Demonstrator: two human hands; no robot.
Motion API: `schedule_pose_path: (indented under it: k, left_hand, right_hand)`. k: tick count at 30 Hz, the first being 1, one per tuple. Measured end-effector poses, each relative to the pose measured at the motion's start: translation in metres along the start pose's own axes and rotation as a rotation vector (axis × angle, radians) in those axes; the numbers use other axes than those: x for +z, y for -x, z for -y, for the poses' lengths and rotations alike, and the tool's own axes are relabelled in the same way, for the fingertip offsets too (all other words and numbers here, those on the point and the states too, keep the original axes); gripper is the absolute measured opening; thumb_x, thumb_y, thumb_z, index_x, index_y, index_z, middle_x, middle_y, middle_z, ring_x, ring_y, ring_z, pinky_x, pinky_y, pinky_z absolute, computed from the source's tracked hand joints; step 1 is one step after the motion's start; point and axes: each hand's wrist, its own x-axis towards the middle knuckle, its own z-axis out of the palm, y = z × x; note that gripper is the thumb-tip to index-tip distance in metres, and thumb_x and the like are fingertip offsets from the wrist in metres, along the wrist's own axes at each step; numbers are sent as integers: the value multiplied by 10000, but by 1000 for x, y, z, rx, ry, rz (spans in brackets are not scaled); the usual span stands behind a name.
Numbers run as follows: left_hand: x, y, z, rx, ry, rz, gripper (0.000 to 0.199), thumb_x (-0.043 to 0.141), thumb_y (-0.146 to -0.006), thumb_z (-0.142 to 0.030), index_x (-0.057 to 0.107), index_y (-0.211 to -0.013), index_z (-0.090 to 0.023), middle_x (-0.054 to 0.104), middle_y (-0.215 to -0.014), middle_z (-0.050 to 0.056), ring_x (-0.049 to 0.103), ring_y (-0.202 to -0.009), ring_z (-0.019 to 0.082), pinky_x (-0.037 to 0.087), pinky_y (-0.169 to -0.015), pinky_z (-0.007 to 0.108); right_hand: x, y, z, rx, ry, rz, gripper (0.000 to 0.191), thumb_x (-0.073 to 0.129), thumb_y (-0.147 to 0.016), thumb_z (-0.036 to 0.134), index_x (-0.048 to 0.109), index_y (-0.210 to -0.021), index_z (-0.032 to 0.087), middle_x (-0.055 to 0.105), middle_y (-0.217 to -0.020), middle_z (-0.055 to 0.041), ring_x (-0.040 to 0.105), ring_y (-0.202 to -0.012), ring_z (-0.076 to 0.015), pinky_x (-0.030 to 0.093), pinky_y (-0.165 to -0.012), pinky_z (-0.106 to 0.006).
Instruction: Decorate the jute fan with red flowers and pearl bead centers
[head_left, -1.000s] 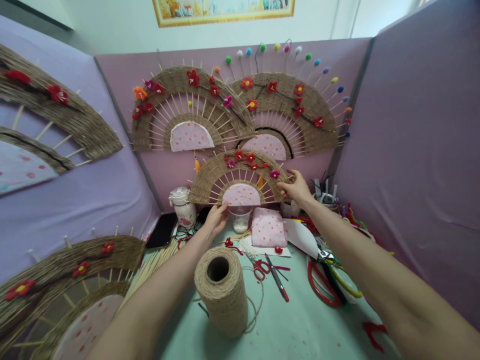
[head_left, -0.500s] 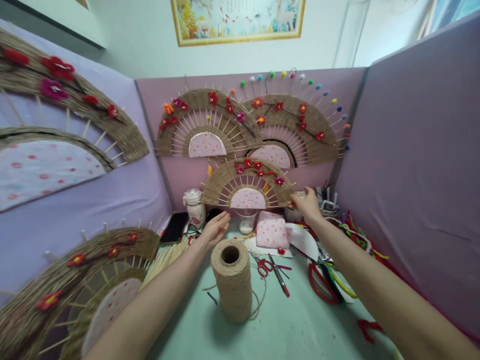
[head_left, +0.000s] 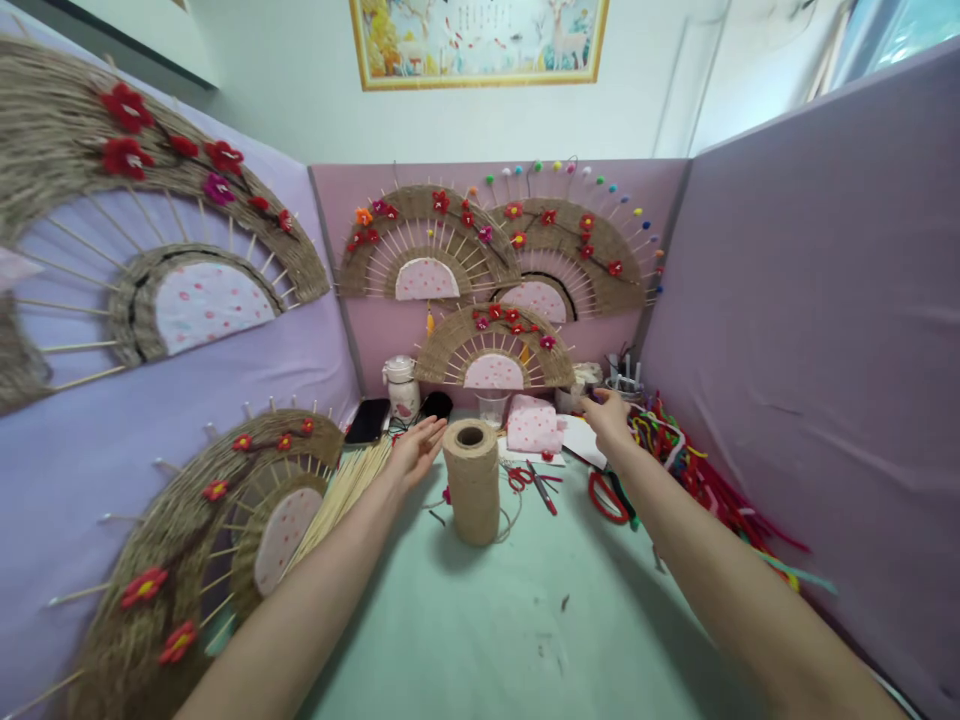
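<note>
My left hand (head_left: 417,452) is open beside the spool of jute twine (head_left: 474,495), with its fingers stretched out and not touching the spool. At the right, my right hand (head_left: 609,418) hovers with slightly bent fingers apart and nothing visible in them. Between and beyond both hands, a small twine-covered fan (head_left: 439,352) with red flowers and a dotted pink centre stands upright against the pink panel. A folded dotted cloth (head_left: 534,424) lies in front of it. Red-handled scissors (head_left: 519,480) and a pen (head_left: 543,490) rest behind the spool.
Larger flowered fans (head_left: 622,260) hang on the back panel (head_left: 360,340); more fans (head_left: 300,250) are at the left. Bundled thin sticks (head_left: 352,490), a phone (head_left: 367,421) and a lidded cup (head_left: 403,390) stand left. Coloured pipe cleaners (head_left: 697,470) pile along the right wall.
My right hand has come away from the small fan's right end and back toward me. The left hand has drawn back to the left. The camera view has shifted.
</note>
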Motion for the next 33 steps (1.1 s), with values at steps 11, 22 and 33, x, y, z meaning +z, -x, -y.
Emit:
schedule_pose_path:
  k: [11,22,33]
  left_hand:
    - [-8,100,41,243,-241,24,538,679,-761,-449,499,-1231,-258,499,-1368,118,424,-1329,245,359,-1072,424]
    - [4,105,82,336,-848,53,787,817,-553,-284,418,-1220,-157,613,-1172,137,579,-1088,285,458,-902,403]
    - [17,110,21,519,-652,-174,623,858,-528,-237,550,-1070,-223,645,-1119,90,600,-1075,265,465,-934,369]
  right_hand:
    - [-22,136,-13,-243,-35,471,304,590,-932,317,574,-1183,146,593,-1164,-89,609,-993,-212,533,-838,-414]
    - [-9,178,-60,-494,466,812,289,602,-921,324,595,-1150,147,580,-1193,-91,574,-1067,-236,490,-903,-458]
    - [-1,179,-24,-504,582,776,273,577,-939,325,591,-1141,141,610,-1105,-77,619,-933,-193,537,-805,-391]
